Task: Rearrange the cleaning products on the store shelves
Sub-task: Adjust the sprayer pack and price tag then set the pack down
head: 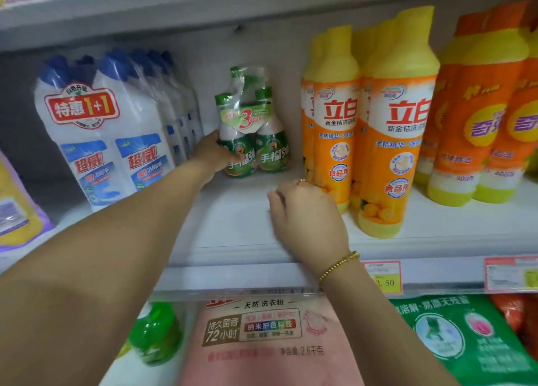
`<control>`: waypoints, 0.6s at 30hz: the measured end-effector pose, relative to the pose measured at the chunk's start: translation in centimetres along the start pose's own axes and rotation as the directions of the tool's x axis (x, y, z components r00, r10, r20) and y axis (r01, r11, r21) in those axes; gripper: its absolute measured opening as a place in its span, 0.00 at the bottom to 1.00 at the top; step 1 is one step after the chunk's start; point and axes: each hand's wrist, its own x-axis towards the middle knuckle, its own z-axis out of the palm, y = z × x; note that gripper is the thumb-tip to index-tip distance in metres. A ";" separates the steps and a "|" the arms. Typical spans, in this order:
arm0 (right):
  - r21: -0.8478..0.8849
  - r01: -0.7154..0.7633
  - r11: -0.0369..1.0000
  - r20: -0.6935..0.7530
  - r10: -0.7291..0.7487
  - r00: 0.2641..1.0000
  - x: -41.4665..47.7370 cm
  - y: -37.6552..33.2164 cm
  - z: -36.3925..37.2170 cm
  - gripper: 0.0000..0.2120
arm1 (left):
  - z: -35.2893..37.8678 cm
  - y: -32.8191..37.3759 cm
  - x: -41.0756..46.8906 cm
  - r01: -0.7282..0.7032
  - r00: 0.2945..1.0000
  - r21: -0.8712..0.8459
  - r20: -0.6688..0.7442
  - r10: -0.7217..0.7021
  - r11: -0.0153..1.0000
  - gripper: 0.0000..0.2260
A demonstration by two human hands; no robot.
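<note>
1. The left forearm, nearest the camera, reaches from near left to the far part of the shelf (238, 225).
2. The left hand (211, 152) has its grip clamped on the green bottle pack (256, 129), which stands upright between the white bottles (110, 141) on the left and the orange bottles (390, 141) on the right.
3. The right hand (305, 213) rests on the shelf, grip together, fingers curled, holding nothing.

Three green bottles (253, 129) are standing wrapped as one pack at mid-frame. Two yellow-orange bottles (390, 141) are fronting their rows at right, two white bottles (102, 141) at left. Two price tags (384, 278) are hanging at lower right.
</note>
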 end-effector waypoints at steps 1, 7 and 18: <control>0.013 0.016 1.000 -0.028 -0.016 0.999 -0.1 0.0 0.0 0.15 | 0.1 0.0 0.4 0.010 1.000 0.015 -0.012 -0.010 1.000 0.28; 0.236 0.038 0.971 -0.146 -0.004 0.989 -0.5 0.7 -0.5 0.15 | 0.8 0.3 -0.8 0.075 0.995 0.260 -0.078 -0.057 0.963 0.19; 0.367 0.004 0.930 0.218 -0.090 0.972 -11.4 7.4 -13.2 0.15 | 3.5 5.6 -28.1 -0.399 0.915 -0.059 0.041 0.402 0.915 0.20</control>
